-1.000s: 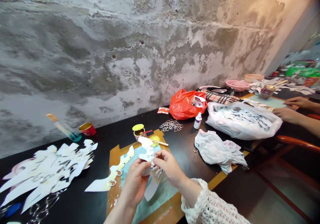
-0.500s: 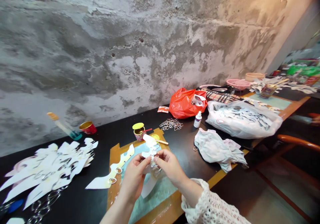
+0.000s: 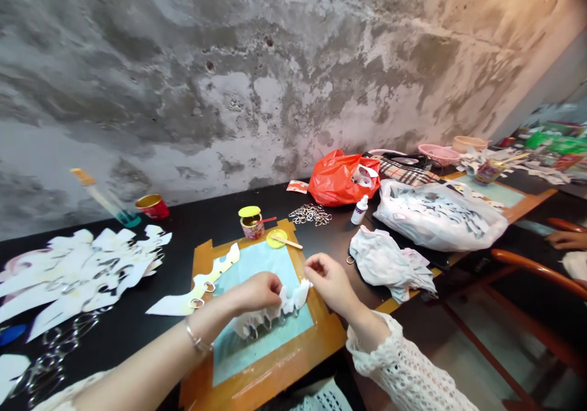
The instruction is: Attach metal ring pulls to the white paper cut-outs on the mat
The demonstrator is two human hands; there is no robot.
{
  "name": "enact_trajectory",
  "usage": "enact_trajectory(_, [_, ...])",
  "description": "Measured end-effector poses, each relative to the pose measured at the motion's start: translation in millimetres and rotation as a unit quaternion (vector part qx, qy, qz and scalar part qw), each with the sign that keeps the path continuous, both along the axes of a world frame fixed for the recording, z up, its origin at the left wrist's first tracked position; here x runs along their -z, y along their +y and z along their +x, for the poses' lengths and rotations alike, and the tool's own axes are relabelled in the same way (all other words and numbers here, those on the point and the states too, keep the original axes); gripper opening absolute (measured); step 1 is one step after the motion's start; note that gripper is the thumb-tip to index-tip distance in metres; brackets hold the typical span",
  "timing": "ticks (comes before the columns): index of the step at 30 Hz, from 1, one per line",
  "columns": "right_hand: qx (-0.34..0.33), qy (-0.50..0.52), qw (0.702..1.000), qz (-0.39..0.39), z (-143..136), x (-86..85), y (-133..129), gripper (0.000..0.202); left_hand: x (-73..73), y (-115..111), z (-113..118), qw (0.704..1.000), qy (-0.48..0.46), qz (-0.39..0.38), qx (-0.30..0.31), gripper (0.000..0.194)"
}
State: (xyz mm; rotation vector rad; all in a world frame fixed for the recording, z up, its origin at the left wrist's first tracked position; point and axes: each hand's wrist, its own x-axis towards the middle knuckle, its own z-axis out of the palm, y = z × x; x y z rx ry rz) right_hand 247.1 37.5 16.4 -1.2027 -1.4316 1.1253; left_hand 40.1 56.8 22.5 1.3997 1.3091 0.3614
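Observation:
A white scalloped strip (image 3: 293, 299) with metal rings along its lower edge stretches over a pale blue sheet (image 3: 275, 264) taped to the table. My left hand (image 3: 261, 291), a bangle on its wrist, is closed on the strip's upper middle, fingertips partly hidden. At the strip's right end, my right hand (image 3: 331, 281) pinches its tip. Left of the hands lies another white strip (image 3: 213, 278) with two rings on it. Behind them stand a small open tin (image 3: 251, 227) with a red stick and a yellow lid (image 3: 276, 238) with a wooden stick across it.
A pile of white cut strips (image 3: 92, 264) and metal rings (image 3: 59, 350) lie left. Toward the wall are a red tin (image 3: 153, 207), a ring pile (image 3: 310, 214), a red bag (image 3: 339, 181) and a white bottle (image 3: 359, 210). Rightward are a cloth (image 3: 389, 261) and a full plastic bag (image 3: 413, 218).
The strip has gone from bunched up between my hands to stretched out low over the blue sheet. My hands have moved apart, the right one outward. The view has shifted slightly.

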Motion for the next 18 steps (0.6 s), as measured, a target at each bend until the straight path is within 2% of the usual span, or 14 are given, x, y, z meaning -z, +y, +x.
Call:
enact_trajectory(2, [-0.046,-0.104,0.993,0.027,-3,7.0,-3,0.006,9.3,-2,6,0.997,0.018,0.078,0.002,0.011])
enact_trajectory(4, [-0.088,-0.189,0.975,0.070,-6,15.3,-5,0.009,13.1,-5,6,0.987,0.030,0.159,-0.005,0.017])
enact_trajectory(8, [-0.147,-0.268,0.943,0.132,-13,27.1,-5,0.016,11.3,-16,-3,0.958,0.057,0.281,-0.008,0.031])
enact_trajectory(11, [-0.165,-0.307,0.928,0.128,-17,28.9,-2,0.017,14.5,-39,-10,0.938,0.099,0.332,0.012,0.027])
enact_trajectory(12, [-0.170,-0.319,0.924,0.122,-18,28.5,-1,0.017,18.1,-49,-12,0.919,0.144,0.365,0.044,0.026])
enact_trajectory(15, [-0.192,-0.354,0.909,0.107,-21,27.0,4,0.015,35.0,-82,-11,0.871,0.226,0.424,0.104,0.034])
enact_trajectory(18, [-0.223,-0.382,0.890,0.107,-24,26.9,9,0.014,52.6,-104,-3,0.844,0.265,0.453,0.114,0.039])
